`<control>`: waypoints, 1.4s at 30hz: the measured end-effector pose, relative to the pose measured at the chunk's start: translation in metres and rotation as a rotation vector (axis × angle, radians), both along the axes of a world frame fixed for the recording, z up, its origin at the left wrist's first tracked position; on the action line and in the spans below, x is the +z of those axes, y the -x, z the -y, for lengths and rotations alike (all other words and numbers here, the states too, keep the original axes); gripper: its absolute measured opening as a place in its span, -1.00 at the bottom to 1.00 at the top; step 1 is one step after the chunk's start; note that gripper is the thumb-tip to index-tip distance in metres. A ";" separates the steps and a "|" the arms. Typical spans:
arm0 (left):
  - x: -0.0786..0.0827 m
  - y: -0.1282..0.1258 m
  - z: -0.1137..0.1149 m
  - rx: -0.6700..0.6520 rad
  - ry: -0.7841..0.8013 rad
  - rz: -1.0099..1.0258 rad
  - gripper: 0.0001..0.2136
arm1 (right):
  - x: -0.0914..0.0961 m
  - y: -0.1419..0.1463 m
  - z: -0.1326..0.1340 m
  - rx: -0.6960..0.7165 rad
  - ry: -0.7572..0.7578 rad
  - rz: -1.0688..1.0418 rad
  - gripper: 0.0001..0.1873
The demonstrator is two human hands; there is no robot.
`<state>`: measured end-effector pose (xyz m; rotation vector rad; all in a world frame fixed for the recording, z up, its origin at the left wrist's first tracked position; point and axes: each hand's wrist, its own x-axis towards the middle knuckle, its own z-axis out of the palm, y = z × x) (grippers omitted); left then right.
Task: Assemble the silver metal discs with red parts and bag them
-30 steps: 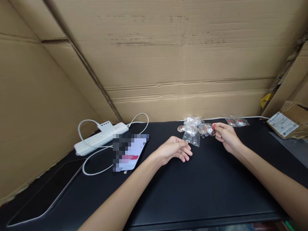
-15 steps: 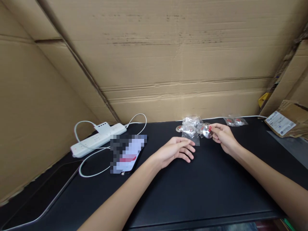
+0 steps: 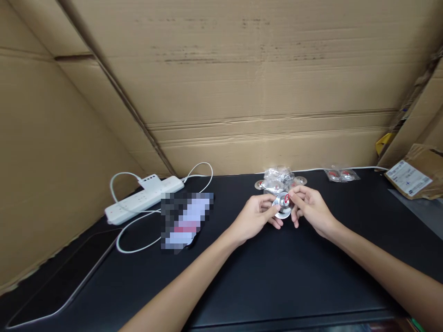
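With twelve o'clock pointing toward the cardboard wall (image 3: 221, 92), a shiny metal disc (image 3: 284, 211) is sitting between the person's two hands, and both are touching it. From the left hand (image 3: 260, 213) the disc is lying between two and three o'clock; from the right hand (image 3: 308, 206) it is lying at about nine. So neither hand is being favoured by distance at the disc itself, but the red loop (image 3: 287, 198) near its middle is leaning toward one o'clock, straight into the right fingertips.

The left hand is pinching the disc's left edge, its thumb lying over the bright face and its other fingers reaching around behind and below. The right hand is pinching the top of the red loop between thumb and forefinger, while its remaining fingers are hanging loosely at about four o'clock from the disc. The disc, being round, is showing no long axis; its face is tilting toward the person, and whether its lower rim is touching the black counter (image 3: 294, 286) cannot be told.

Just beyond, at eleven to twelve o'clock from the disc, a heap of clear bags (image 3: 278, 175) is lying near the wall. A loose disc is resting on either side of it, at ten and one o'clock.
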<state>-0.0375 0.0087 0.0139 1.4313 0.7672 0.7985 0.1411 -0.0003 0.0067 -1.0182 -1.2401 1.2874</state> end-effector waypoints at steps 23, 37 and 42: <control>-0.006 0.004 -0.006 0.098 -0.054 -0.062 -0.74 | 0.008 -0.015 -0.008 0.030 0.207 -0.184 -0.83; -0.001 0.009 0.004 -0.051 -0.391 -0.480 -0.82 | 0.008 -0.015 -0.007 0.023 0.102 -0.017 -0.74; 0.000 0.011 0.003 -0.034 -0.479 -0.592 -0.82 | 0.007 -0.015 -0.008 0.015 0.100 0.006 -0.75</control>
